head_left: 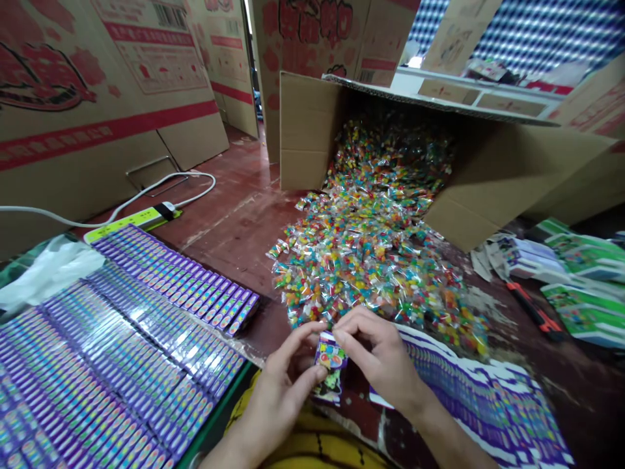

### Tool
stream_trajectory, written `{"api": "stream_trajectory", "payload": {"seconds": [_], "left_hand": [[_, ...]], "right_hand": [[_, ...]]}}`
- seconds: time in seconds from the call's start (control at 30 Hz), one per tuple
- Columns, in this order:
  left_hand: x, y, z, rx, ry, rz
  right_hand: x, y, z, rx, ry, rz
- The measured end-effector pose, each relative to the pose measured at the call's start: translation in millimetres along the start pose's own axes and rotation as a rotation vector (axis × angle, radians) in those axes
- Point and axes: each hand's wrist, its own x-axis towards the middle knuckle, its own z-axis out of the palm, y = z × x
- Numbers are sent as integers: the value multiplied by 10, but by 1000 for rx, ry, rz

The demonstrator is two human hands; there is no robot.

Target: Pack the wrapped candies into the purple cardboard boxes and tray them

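so right now i'm holding a small purple box (330,376) at my 6 o'clock. my left hand (288,385) is gripping its side between thumb and fingers, and my right hand (378,355) is pinching its top end, fingertips close together. a heap of shiny candy packets (361,241) is spreading out of the big cardboard carton (310,133) at 12 onto the reddish tabletop (219,215). tight rows of purple boxes (131,352) are sitting at 9, overlapping purple-and-white cartons (483,391) are lying at 4, and a red-and-black tool (532,309) is resting at 2.
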Motion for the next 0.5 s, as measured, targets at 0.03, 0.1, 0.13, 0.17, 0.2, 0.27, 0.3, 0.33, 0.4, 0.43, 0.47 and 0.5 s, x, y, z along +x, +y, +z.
{"api": "stream_trajectory", "payload": {"seconds": [0.03, 0.1, 0.13, 0.17, 0.2, 0.27, 0.3, 0.33, 0.4, 0.43, 0.47, 0.5], "left_hand": [[13, 3, -4, -74, 11, -3], [38, -1, -11, -201, 41, 0], [48, -7, -14, -253, 48, 0], [56, -12, -18, -300, 46, -3], [61, -13, -26, -340, 41, -9], [69, 12, -70, -370, 29, -18], [71, 43, -116, -340, 30, -14], [71, 88, -181, -274, 47, -5], [63, 211, -372, -69, 167, 36], [54, 279, -490, 44, 273, 66], [40, 344, -614, 137, 399, 105], [23, 400, -734, 207, 516, 143]], "right_hand": [[-30, -6, -6, -51, -37, -45], [-82, 2, -21, -138, -164, -109], [-99, 12, -24, -186, -223, -126], [-108, 25, -20, -241, -266, -141], [-106, 36, -8, -296, -287, -159], [-69, 43, 49, -379, -261, -211], [-34, 37, 96, -407, -233, -242], [9, 24, 156, -432, -205, -270], [117, -12, 314, -483, -142, -290], [180, -28, 410, -513, -113, -283], [245, -40, 515, -544, -89, -269], [313, -45, 625, -576, -73, -255]]}}
